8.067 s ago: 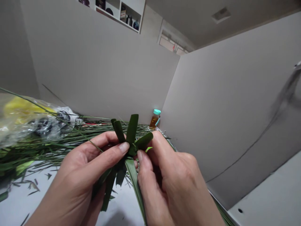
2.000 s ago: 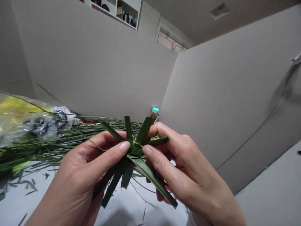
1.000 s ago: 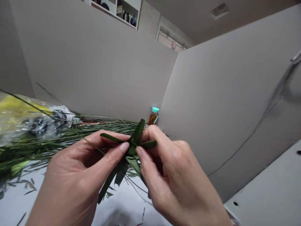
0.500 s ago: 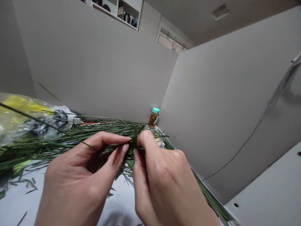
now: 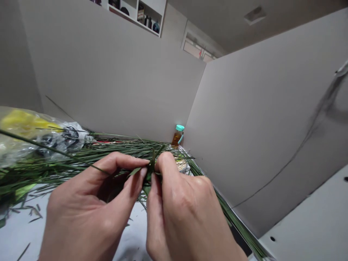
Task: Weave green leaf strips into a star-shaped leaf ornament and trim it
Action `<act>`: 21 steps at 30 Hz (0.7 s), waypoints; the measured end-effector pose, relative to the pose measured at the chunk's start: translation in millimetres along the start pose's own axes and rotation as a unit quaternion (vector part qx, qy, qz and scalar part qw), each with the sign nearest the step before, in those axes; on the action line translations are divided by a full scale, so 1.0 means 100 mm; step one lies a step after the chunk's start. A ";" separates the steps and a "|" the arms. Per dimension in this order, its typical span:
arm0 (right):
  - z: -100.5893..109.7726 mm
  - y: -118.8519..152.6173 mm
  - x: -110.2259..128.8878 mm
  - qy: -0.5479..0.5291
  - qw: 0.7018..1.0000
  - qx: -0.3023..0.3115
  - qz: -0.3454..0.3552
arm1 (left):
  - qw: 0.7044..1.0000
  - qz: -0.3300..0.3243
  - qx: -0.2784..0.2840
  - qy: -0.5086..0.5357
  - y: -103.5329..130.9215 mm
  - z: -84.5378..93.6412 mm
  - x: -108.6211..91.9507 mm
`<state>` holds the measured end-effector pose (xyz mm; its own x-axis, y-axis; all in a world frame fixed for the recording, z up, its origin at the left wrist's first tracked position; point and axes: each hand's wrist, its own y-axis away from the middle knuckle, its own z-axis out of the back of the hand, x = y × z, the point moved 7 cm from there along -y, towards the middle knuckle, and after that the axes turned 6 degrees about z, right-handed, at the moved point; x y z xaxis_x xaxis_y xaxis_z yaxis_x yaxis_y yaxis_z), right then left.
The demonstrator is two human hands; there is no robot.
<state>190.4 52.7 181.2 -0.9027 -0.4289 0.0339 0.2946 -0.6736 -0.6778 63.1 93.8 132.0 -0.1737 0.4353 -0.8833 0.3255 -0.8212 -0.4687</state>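
Between both hands is a small piece of folded or woven green leaf strips (image 5: 149, 175), with narrow ends sticking up and to the left. My left hand (image 5: 89, 206) pinches its left side between thumb and forefinger. My right hand (image 5: 182, 206) grips the right side with thumb and bent forefinger. Most of the piece is hidden behind the fingertips. One long leaf strip (image 5: 51, 148) runs from my left hand out to the left edge. Behind the hands lies a thick heap of long green leaves (image 5: 116, 150).
A bottle with a turquoise lid (image 5: 178, 135) stands in the far corner between grey partitions (image 5: 122, 79). Clear plastic bags with yellow contents (image 5: 29, 123) lie at left. Leaf scraps (image 5: 35, 214) dot the white tabletop (image 5: 16, 239). More long leaves (image 5: 239, 228) line the right edge.
My right hand has shifted slightly left and its fingers are nearer the left fingertips. The leaf piece has turned a little, its upright ends now look thinner and spread apart.
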 end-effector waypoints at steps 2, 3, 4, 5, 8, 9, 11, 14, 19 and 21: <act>0.00 -0.01 0.02 0.013 1.000 -0.010 -0.004 | 1.000 -0.009 0.006 -0.018 -0.01 -0.01 -0.01; 0.01 -0.01 0.02 0.019 1.000 -0.016 -0.004 | 1.000 -0.013 0.005 -0.025 -0.01 -0.01 -0.01; 0.01 -0.01 0.03 0.022 1.000 -0.021 -0.004 | 1.000 -0.015 0.003 -0.025 -0.01 -0.01 -0.02; 0.00 -0.01 0.03 0.021 1.000 -0.022 0.001 | 1.000 -0.018 0.001 -0.023 -0.01 0.00 -0.03; 0.00 -0.01 0.01 0.008 1.000 -0.021 0.011 | 1.000 -0.020 -0.005 -0.019 -0.01 0.00 -0.06; -0.01 -0.01 0.00 0.004 1.000 -0.018 0.012 | 1.000 -0.018 -0.005 -0.015 -0.01 0.00 -0.07; -0.02 0.00 -0.03 -0.008 1.000 -0.010 0.010 | 1.000 -0.002 0.009 0.004 -0.02 -0.03 -0.07; -0.03 0.01 -0.03 -0.022 1.000 -0.004 0.012 | 0.999 0.016 0.025 0.034 -0.04 -0.07 -0.06; -0.01 0.01 0.00 -0.002 1.000 -0.017 0.016 | 1.000 0.014 0.012 0.016 -0.02 -0.06 -0.06; 0.02 0.00 0.01 0.016 0.999 -0.027 0.014 | 1.000 -0.012 -0.006 -0.005 0.00 -0.03 -0.10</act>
<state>189.7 50.9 182.8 -0.9042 -0.4270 -0.0085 0.3034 -0.6283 -0.7164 67.3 90.5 140.7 -0.1910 0.4506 -0.8721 0.3321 -0.8064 -0.4894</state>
